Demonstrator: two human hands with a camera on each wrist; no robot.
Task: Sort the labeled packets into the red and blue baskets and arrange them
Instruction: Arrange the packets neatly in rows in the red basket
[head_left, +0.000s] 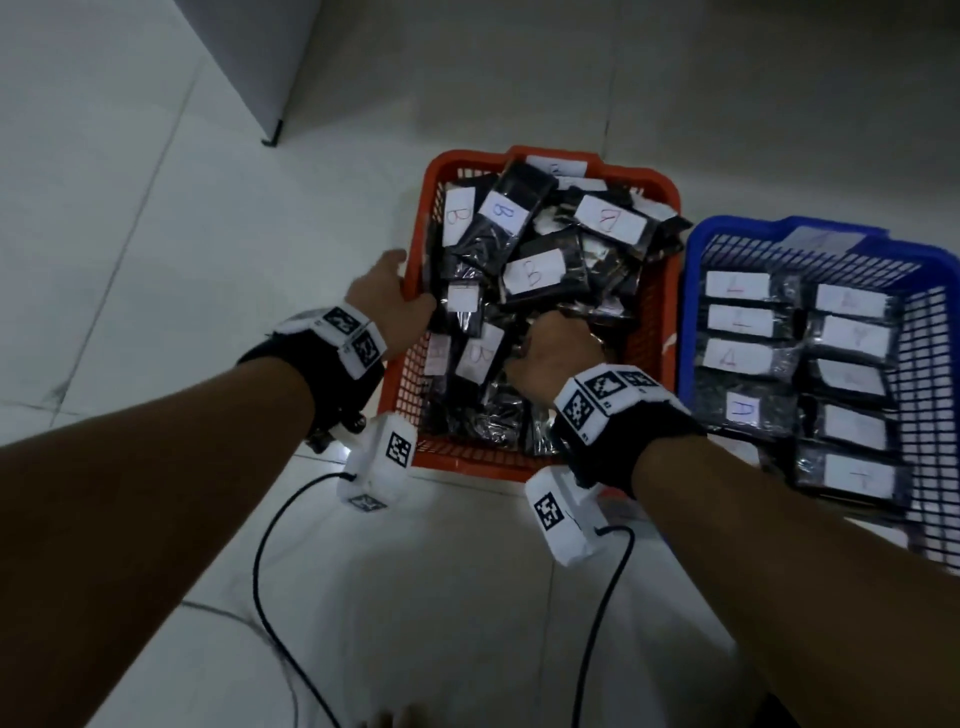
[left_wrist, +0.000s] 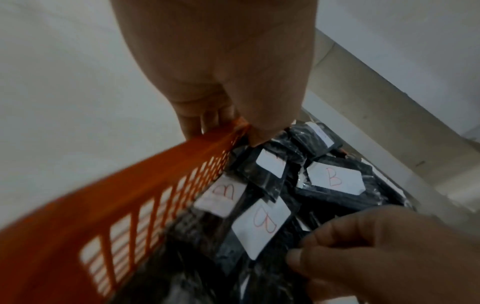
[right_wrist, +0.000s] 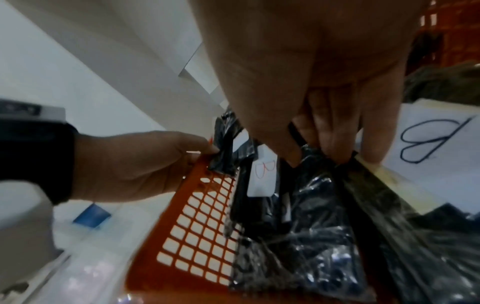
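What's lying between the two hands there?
Between the left hand on the red basket's rim and the right hand: B-labelled packets, in the head view.

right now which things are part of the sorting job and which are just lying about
Part of the job:
red plastic mesh basket
blue plastic mesh basket
black packets with white B labels
black packets with white A labels
left hand
right hand

Just lying about:
black cables on the floor
grey cabinet corner
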